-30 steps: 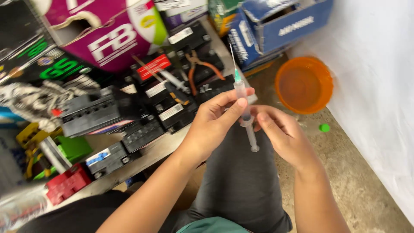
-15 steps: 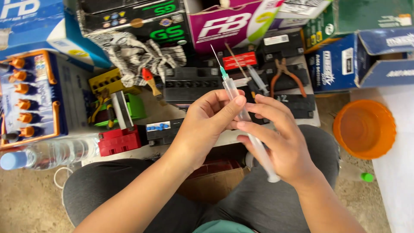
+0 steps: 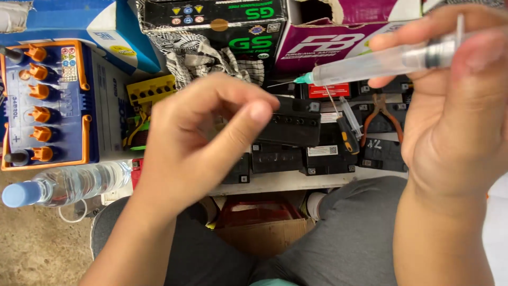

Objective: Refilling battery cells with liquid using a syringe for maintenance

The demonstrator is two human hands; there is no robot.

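A clear syringe [image 3: 378,62] (plunger end partly hidden by fingers) is gripped level by the right hand [image 3: 455,106] above the black batteries [image 3: 296,132], while nothing is held in the loosely curled left hand [image 3: 203,137].

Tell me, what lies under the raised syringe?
Under the syringe, held in the right hand, lie small black batteries, orange-handled pliers and a screwdriver. The right hand covers whatever lies farther right.
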